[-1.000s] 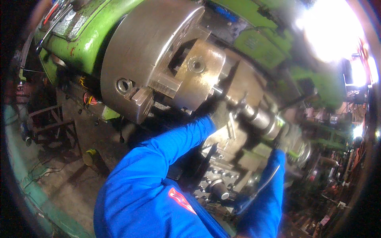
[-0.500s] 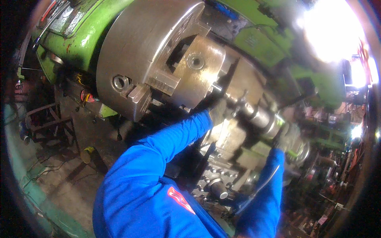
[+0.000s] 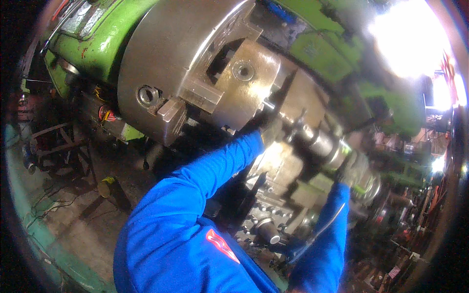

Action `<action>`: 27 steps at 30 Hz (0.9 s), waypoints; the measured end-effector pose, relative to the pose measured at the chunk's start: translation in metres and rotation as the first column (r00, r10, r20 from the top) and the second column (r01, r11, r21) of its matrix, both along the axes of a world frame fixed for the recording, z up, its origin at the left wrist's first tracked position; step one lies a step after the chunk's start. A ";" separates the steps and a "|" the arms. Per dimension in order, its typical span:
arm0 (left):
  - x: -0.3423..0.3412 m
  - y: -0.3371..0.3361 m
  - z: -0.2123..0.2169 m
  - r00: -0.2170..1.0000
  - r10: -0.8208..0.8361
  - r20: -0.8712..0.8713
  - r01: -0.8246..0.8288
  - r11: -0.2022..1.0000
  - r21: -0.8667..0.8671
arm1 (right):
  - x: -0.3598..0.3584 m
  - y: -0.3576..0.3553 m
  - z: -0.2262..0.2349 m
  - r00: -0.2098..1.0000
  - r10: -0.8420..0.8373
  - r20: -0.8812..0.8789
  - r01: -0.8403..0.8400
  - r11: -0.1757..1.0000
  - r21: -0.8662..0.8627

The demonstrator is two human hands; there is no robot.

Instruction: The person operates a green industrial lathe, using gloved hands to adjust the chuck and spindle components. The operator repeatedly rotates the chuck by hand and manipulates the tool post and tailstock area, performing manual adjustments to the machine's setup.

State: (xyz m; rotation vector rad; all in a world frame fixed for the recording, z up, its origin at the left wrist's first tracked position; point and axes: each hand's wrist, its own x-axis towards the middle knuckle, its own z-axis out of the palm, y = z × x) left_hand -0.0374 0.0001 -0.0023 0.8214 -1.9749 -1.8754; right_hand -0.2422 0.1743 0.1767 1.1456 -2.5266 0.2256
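dim workshop clutter fills the edges of the view: a grimy floor (image 3: pixel 63 219) with scrap and cables lies below and to the left of the chuck, and a hard glare from a bright opening (image 3: pixel 410 39) washes out the space above and to the right of it. the landmark is the big grey lathe chuck (image 3: pixel 185 73), mounted on the green headstock (image 3: pixel 93 44) of the machine. its stepped jaws clamp a blocky brass-coloured workpiece (image 3: pixel 246 83), which sits at the chuck's face, so the part is held firm and centred for whatever is brought against it.

just right of the chuck and slightly below it, a steel shaft-like assembly (image 3: pixel 327 144) runs away from the workpiece, lined up with it. the left hand (image 3: pixel 271 129), at the end of a blue sleeve (image 3: pixel 195 195), reaches up to the near end of that assembly, right beside the workpiece; it looks closed around or pressed against metal there, but shadow hides the fingers and i cannot tell how tight the grip is. the right hand (image 3: pixel 349 168), farther right of the chuck, seems wrapped around the thick outer end of the same assembly, likely steadying it; its fingers are blurred and dark too, so its grip cannot be told for sure. below the chuck and between the arms sits the carriage with bolts and knobs (image 3: pixel 266 229).
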 end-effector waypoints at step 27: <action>0.028 -0.015 0.005 0.973 0.201 -0.112 0.026 0.386 0.922 | -0.004 0.000 -0.002 0.997 0.033 -0.063 -0.034 0.999 -0.020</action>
